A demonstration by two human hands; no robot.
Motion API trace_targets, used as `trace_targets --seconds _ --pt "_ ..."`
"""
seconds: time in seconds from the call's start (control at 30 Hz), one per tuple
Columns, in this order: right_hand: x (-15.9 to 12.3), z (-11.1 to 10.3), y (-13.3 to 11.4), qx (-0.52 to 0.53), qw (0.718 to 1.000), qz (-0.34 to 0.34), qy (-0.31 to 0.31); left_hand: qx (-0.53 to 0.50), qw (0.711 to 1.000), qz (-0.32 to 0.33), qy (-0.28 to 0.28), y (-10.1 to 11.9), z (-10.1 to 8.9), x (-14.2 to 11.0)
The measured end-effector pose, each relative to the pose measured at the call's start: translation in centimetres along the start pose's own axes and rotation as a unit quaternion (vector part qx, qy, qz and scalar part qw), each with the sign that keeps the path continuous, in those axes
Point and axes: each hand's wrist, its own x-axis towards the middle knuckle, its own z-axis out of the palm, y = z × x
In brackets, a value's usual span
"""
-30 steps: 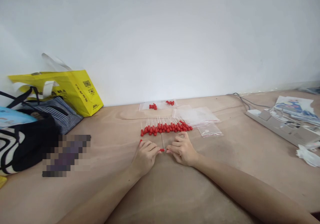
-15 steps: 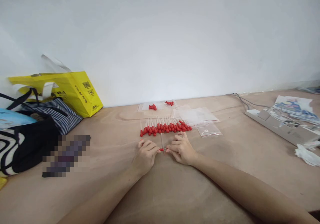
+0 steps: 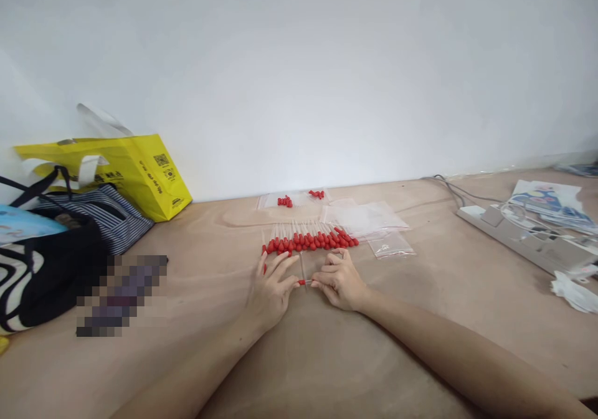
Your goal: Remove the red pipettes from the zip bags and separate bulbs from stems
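Observation:
Between my hands lies a dropper, with a red rubber bulb [image 3: 301, 282] on the left and a thin clear glass tube [image 3: 309, 281] on the right. My left hand [image 3: 272, 291] pinches the bulb end while its other fingers are spread out. My right hand [image 3: 342, 281] has its fingers closed on the tube end, and they partly hide it. Another clear tube [image 3: 303, 263] lies lengthwise just beyond, near the fingertips. Behind the hands is a row of glass droppers with red bulbs [image 3: 311, 240], bulbs facing me. A bit of red shows by my left fingers.
Loose red bulbs [image 3: 284, 202] and more red bulbs [image 3: 316, 194] lie on plastic near the wall. Clear zip bags [image 3: 364, 218] are at the back right. A power strip [image 3: 514, 235] with cables is on the right; a yellow bag [image 3: 163, 182] and dark bags stand left.
The fingers of my left hand have lifted and spread away from the palm, with the bulb still at the thumb. My right hand is almost unmoved.

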Motion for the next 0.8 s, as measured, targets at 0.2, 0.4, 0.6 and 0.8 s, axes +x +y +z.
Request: trace_targets --seconds 0.2,0.4,0.6,0.8 --pt "-0.3 -0.3 0.7 0.009 0.999 0.049 0.008 -0.004 0.999 -0.033 0.019 -1.2 -0.1 -0.6" --pt "-0.3 0.9 1.3 -0.002 0.988 0.158 -0.004 -0.050 0.993 -0.084 0.069 -1.5 0.3 -1.0" --pt "0.1 3.0 1.0 0.038 0.984 0.174 -0.007 -0.100 0.976 -0.183 0.057 -2.2 1.4 -0.3" --pt "1.1 3.2 0.1 0.075 0.983 0.168 0.015 -0.046 0.974 -0.210 0.076 -2.4 0.7 0.0"
